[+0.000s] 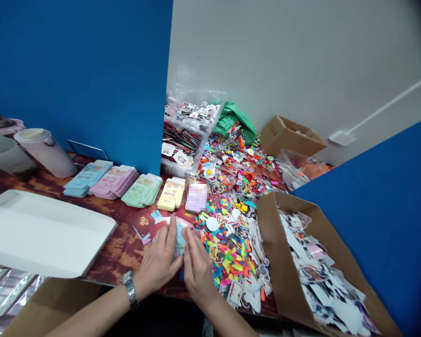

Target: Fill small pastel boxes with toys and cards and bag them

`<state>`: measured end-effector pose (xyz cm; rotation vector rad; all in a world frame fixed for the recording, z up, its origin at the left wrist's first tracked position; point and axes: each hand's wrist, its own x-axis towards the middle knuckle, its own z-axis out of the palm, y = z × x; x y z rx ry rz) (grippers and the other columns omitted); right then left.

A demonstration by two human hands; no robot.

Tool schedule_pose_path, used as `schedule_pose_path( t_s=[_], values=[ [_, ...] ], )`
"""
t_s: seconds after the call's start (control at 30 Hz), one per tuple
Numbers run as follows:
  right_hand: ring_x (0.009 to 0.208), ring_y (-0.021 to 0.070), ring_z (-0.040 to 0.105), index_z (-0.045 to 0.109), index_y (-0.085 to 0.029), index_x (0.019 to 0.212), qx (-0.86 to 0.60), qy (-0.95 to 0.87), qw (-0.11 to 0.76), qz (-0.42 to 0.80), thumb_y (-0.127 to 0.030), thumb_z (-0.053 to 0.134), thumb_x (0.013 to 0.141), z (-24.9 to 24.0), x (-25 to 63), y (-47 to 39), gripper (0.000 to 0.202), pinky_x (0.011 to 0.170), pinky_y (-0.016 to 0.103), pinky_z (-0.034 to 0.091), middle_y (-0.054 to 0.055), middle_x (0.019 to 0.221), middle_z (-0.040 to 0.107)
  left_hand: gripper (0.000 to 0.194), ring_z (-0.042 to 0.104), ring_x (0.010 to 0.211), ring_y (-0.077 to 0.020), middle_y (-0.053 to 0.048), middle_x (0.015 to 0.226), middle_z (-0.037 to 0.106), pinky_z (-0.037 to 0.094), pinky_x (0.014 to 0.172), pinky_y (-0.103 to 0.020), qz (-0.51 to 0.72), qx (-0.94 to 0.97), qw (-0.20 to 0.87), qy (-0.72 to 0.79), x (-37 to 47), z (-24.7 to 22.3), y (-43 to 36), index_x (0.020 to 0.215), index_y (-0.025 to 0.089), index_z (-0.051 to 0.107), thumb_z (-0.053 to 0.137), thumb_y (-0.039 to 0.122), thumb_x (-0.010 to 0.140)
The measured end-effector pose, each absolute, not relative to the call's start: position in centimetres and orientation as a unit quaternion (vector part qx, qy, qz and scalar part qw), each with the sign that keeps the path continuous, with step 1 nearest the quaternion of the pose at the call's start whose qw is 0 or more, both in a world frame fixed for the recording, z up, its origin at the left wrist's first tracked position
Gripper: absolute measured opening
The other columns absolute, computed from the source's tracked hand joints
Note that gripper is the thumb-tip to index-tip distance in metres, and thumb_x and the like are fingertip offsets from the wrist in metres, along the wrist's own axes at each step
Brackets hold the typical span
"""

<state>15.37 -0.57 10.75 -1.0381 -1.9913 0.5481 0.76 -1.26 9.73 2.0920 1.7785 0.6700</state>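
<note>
Between my hands, over the table's front part, is a small light blue printed card box (179, 239). My left hand (159, 256), with a metal watch on its wrist, presses on its left side with the fingers together. Along the right side, my right hand (198, 267) closes on the same box. Both palms hide much of it. Just beyond lie red cards (142, 223) and a few pale ones. Behind them stands a row of flat card-box stacks: blue (87, 179), pink (114, 181), green (142, 190), yellow (171, 194) and lilac (196, 197).
A heap of small colourful pieces (233, 255) and stickers spreads right of my hands. Farther right stands a cardboard box (272, 252) of cutouts. At left are a white tray (49, 234) and plastic tubs (45, 152). Clear bins (199, 145) and another carton (287, 135) sit behind.
</note>
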Motion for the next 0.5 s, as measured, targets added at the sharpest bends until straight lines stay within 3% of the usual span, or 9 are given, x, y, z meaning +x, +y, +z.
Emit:
schedule_pose_path(
  t_s=[0.07,0.2,0.27,0.33,0.4,0.5],
  values=[
    [0.133,0.0214,0.048,0.025,-0.027,0.153,-0.389,-0.811,0.383,0.213,-0.009,0.041,0.097,10.7,15.1,-0.5,0.061,0.108,0.04,0.046,0.007,0.143,0.051,0.091,0.056,0.101,-0.0275,-0.015,0.121,0.052,0.054,0.079,-0.04,0.222,0.735,0.155,0.622,-0.1,10.0,-1.5,0.151,0.021,-0.019,0.048,0.032,0.09],
    [0.125,0.0218,0.055,0.022,-0.026,0.154,-0.362,-0.829,0.344,0.253,-0.015,0.048,0.096,10.3,14.6,-0.5,0.065,0.103,0.038,0.051,0.008,0.136,0.058,0.084,0.058,0.095,-0.0283,-0.011,0.106,0.06,0.037,0.101,-0.06,0.158,0.745,0.047,0.646,-3.7,10.2,-2.6,0.154,0.019,0.003,0.051,0.046,0.09],
    [0.123,0.0228,0.057,0.023,-0.025,0.154,-0.36,-0.829,0.345,0.253,-0.016,0.048,0.096,9.9,14.3,-0.6,0.064,0.101,0.038,0.052,0.009,0.133,0.059,0.082,0.058,0.094,-0.0302,-0.012,0.102,0.061,0.031,0.103,-0.065,0.125,0.72,-0.028,0.682,-6.2,9.8,-3.4,0.152,0.014,0.017,0.049,0.055,0.089],
    [0.121,0.0239,0.058,0.027,-0.025,0.153,-0.365,-0.828,0.344,0.25,-0.016,0.048,0.096,9.5,13.9,-0.7,0.061,0.099,0.04,0.052,0.01,0.131,0.06,0.077,0.059,0.094,-0.0313,-0.016,0.107,0.061,0.039,0.098,-0.06,0.09,0.686,-0.072,0.718,-8.6,9.1,-4.0,0.149,0.011,0.028,0.047,0.057,0.09],
    [0.119,0.0244,0.059,0.031,-0.025,0.151,-0.362,-0.831,0.34,0.251,-0.016,0.047,0.096,9.3,13.5,-0.8,0.058,0.097,0.04,0.053,0.01,0.129,0.061,0.067,0.059,0.092,-0.03,-0.017,0.109,0.059,0.05,0.083,-0.047,0.052,0.655,-0.077,0.75,-10.6,8.3,-4.5,0.145,0.011,0.035,0.043,0.053,0.093],
    [0.119,0.0243,0.059,0.032,-0.025,0.151,-0.35,-0.84,0.328,0.254,-0.016,0.047,0.096,9.1,13.2,-0.9,0.057,0.097,0.04,0.053,0.01,0.129,0.061,0.059,0.059,0.091,-0.0289,-0.017,0.107,0.057,0.053,0.061,-0.035,0.018,0.611,-0.052,0.789,-12.4,7.4,-4.5,0.143,0.009,0.037,0.036,0.046,0.096]
  ],
)
